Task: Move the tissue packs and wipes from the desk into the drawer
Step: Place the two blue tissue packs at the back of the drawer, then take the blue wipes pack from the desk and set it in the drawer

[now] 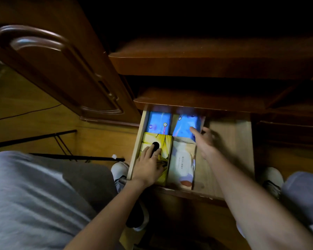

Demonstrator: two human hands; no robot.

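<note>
Tissue packs fill the left half of the open wooden drawer [231, 150]: a yellow pack [163, 143] near-left under the flat, spread left hand [148, 166], a blue pack [158, 122] beyond it, a white wipes pack [182, 159] alongside, and a second blue pack [185, 126] far, gripped at its right edge by the right hand [205, 141].
</note>
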